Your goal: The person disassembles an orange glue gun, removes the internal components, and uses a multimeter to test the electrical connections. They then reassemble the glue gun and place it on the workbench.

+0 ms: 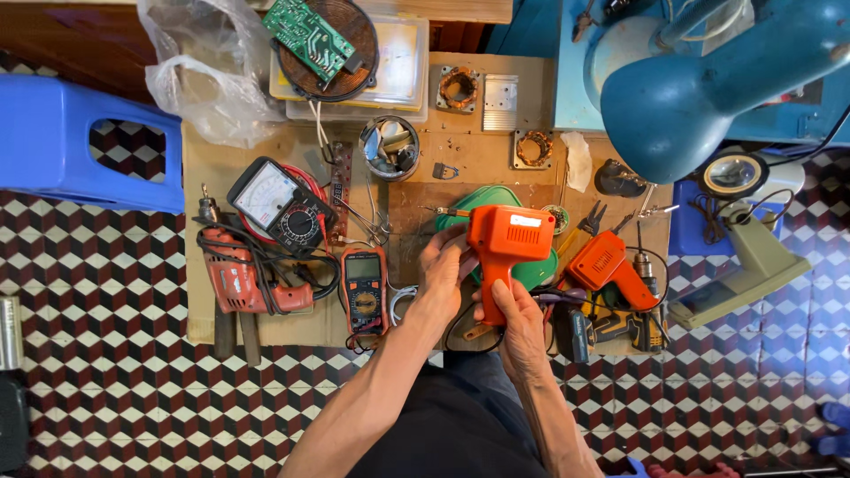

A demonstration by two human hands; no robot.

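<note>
I hold an orange pistol-shaped soldering gun (pixel 505 241) above the low wooden work board (pixel 478 150), its metal tip pointing left. My right hand (pixel 518 323) grips the gun's handle from below. My left hand (pixel 443 270) touches the gun's left side near the trigger, fingers curled against it. A green lid-like object (pixel 496 196) lies under the gun. A second orange soldering gun (pixel 606 265) lies just to the right.
A red drill (pixel 237 274), an analog meter (pixel 279 205) and an orange digital multimeter (pixel 364 288) lie at left. A tin of parts (pixel 390 146), a circuit board on a coil (pixel 320 40), a blue stool (pixel 75 142) and a blue lamp (pixel 708 88) surround the board.
</note>
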